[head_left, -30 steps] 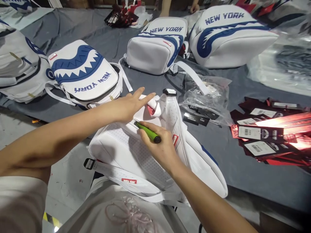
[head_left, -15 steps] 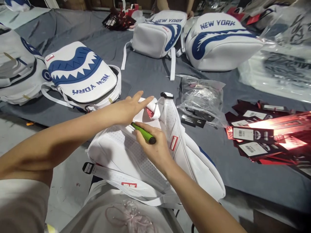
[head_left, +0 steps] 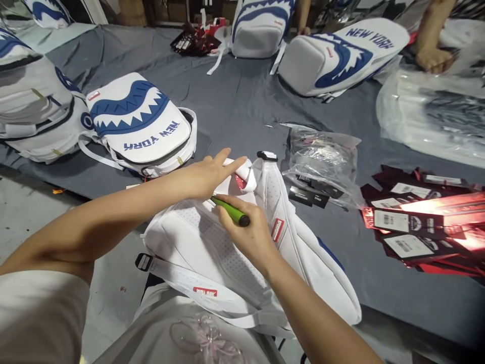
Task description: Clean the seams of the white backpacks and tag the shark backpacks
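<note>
A white backpack (head_left: pixel 212 253) lies back-side up at the near table edge, its straps toward me. My left hand (head_left: pixel 204 174) rests flat on its top, fingers spread and pointing right toward the folded handle and a red tag. My right hand (head_left: pixel 248 230) grips a green pen-like tool (head_left: pixel 231 211), whose tip touches the backpack just under my left hand.
On the grey cloth (head_left: pixel 235 106) lie a shark-mouth "NEW YORK" backpack (head_left: pixel 140 124) at left and more of them at the back (head_left: pixel 341 55). Clear plastic bags (head_left: pixel 322 156) and red hang tags (head_left: pixel 417 217) are at right. Another person's hand (head_left: pixel 434 58) is far right.
The view has shifted; the far backpacks were moved back and turned by other people. My hands and the green tool stay almost still on the white backpack.
</note>
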Tool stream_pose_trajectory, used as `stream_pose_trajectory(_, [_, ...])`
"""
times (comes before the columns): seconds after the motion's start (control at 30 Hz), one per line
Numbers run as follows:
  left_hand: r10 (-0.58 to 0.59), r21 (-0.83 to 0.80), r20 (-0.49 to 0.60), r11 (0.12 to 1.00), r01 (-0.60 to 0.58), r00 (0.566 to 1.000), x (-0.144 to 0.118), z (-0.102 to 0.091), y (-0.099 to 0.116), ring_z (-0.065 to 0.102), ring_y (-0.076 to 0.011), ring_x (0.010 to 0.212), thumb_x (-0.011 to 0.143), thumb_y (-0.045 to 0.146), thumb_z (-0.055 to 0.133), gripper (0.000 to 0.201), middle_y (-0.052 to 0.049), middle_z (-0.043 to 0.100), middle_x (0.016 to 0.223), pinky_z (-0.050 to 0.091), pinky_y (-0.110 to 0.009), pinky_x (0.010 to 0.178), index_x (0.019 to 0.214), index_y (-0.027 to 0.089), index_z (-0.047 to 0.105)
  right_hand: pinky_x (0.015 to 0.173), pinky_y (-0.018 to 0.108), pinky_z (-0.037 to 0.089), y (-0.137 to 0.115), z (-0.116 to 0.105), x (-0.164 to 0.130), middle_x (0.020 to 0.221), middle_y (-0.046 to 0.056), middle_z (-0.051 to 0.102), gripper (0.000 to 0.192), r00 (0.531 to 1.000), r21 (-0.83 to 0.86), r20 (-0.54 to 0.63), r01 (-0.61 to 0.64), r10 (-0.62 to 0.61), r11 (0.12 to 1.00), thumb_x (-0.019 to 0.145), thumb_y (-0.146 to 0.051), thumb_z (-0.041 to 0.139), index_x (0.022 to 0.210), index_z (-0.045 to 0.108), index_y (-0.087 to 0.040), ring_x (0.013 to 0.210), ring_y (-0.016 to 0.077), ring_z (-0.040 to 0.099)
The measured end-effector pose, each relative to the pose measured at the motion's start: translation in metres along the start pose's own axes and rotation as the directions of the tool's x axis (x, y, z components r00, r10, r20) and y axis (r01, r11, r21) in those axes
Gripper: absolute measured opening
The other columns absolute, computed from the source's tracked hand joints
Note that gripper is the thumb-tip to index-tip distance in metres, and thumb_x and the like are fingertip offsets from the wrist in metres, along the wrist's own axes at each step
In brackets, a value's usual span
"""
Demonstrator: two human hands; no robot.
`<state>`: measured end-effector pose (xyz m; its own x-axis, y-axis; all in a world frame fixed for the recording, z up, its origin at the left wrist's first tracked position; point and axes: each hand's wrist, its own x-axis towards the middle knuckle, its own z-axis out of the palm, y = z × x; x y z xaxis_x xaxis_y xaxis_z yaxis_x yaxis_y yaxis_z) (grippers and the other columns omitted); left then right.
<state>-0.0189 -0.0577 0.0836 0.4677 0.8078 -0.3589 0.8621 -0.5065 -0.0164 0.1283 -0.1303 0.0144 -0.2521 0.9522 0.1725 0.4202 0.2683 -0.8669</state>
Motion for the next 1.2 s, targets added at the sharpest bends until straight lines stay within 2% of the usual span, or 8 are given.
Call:
stream_pose_trajectory(0.1, [0.001, -0.002, -0.001, 1.000, -0.001, 1.000, -0.001, 0.000, 0.000, 0.052, -0.0334, 0.131, 0.079, 0.001, 0.059, 0.103, -0.023, 0.004, 0.164, 0.049, -0.033, 0.093, 0.158, 0.028, -0.002, 0.086, 0.042, 0.055, 0.000, -0.002, 0.000, 0.101, 0.006, 0.078, 0.026, 0.999, -0.059, -0.033, 0.020, -0.022, 0.998, 0.087, -0.025, 0.059, 0.107, 0.075, -0.021, 0.091, 0.0262, 0.073])
stream_pose_trajectory(0.3, [0.010, -0.001, -0.028, 1.000, -0.010, 1.000, -0.002, 0.002, 0.000, 0.052, -0.0342, 0.130, 0.078, 0.000, 0.059, 0.104, -0.023, 0.004, 0.164, 0.048, -0.034, 0.093, 0.158, 0.028, -0.002, 0.089, 0.040, 0.055, 0.001, 0.000, -0.001, 0.106, 0.005, 0.077, 0.026, 0.999, -0.024, -0.037, 0.024, -0.025, 0.999, 0.087, -0.024, 0.059, 0.108, 0.074, -0.020, 0.095, 0.0244, 0.072])
stream_pose_trajectory(0.53, [-0.003, -0.020, -0.004, 1.000, 0.003, 1.000, -0.001, 0.003, 0.000, 0.049, -0.0359, 0.133, 0.077, -0.002, 0.057, 0.105, -0.023, 0.003, 0.164, 0.047, -0.035, 0.096, 0.157, 0.028, -0.003, 0.086, 0.035, 0.055, 0.001, -0.002, 0.000, 0.104, 0.005, 0.077, 0.027, 1.000, -0.008, -0.006, 0.010, -0.010, 1.000, 0.087, -0.023, 0.059, 0.109, 0.074, -0.018, 0.091, 0.0215, 0.073])
stream_pose_trajectory(0.7, [0.008, -0.028, -0.033, 1.000, -0.009, 0.999, -0.001, 0.005, -0.002, 0.048, -0.0366, 0.135, 0.077, 0.000, 0.059, 0.105, -0.023, 0.004, 0.164, 0.048, -0.036, 0.095, 0.157, 0.030, -0.004, 0.085, 0.034, 0.054, 0.001, -0.003, 0.000, 0.101, 0.004, 0.078, 0.026, 1.000, 0.003, -0.003, 0.010, -0.010, 1.000, 0.087, -0.022, 0.059, 0.108, 0.075, -0.019, 0.087, 0.0207, 0.073])
stream_pose_trajectory(0.9, [-0.023, -0.036, 0.009, 0.999, 0.023, 1.000, -0.002, 0.003, 0.001, 0.043, -0.0397, 0.138, 0.079, -0.001, 0.058, 0.105, -0.022, -0.001, 0.165, 0.048, -0.038, 0.096, 0.158, 0.029, -0.005, 0.077, 0.033, 0.053, 0.002, -0.001, 0.000, 0.099, 0.004, 0.078, 0.029, 1.000, 0.008, 0.007, -0.012, 0.012, 1.000, 0.087, -0.024, 0.059, 0.111, 0.074, -0.019, 0.084, 0.0209, 0.072])
stream_pose_trajectory(1.03, [-0.006, -0.041, -0.015, 0.999, 0.006, 1.000, 0.001, 0.008, -0.003, 0.042, -0.0415, 0.138, 0.080, 0.000, 0.058, 0.104, -0.023, -0.002, 0.165, 0.049, -0.039, 0.096, 0.157, 0.029, -0.005, 0.074, 0.031, 0.053, 0.005, 0.003, 0.004, 0.097, 0.003, 0.078, 0.029, 0.998, 0.069, 0.065, -0.032, 0.027, 0.997, 0.087, -0.024, 0.059, 0.111, 0.074, -0.020, 0.082, 0.0195, 0.071])
stream_pose_trajectory(1.13, [0.021, -0.050, -0.063, 0.998, -0.024, 0.998, 0.002, 0.012, -0.006, 0.040, -0.0406, 0.140, 0.078, -0.001, 0.056, 0.104, -0.022, 0.000, 0.165, 0.048, -0.040, 0.099, 0.157, 0.030, -0.004, 0.090, 0.040, 0.049, 0.001, 0.002, 0.004, 0.095, 0.005, 0.077, 0.025, 1.000, -0.092, 0.009, 0.013, -0.013, 0.996, 0.085, -0.021, 0.061, 0.106, 0.075, -0.020, 0.090, 0.0227, 0.070])
stream_pose_trajectory(1.2, [0.001, -0.060, -0.059, 0.998, -0.004, 0.998, 0.000, 0.014, -0.007, 0.039, -0.0407, 0.141, 0.078, -0.001, 0.055, 0.102, -0.022, 0.002, 0.165, 0.047, -0.043, 0.101, 0.158, 0.029, -0.002, 0.090, 0.042, 0.048, -0.008, -0.010, 0.003, 0.090, 0.006, 0.077, 0.019, 1.000, -0.149, 0.027, 0.014, -0.010, 0.989, 0.083, -0.019, 0.062, 0.096, 0.076, -0.020, 0.088, 0.0232, 0.070])
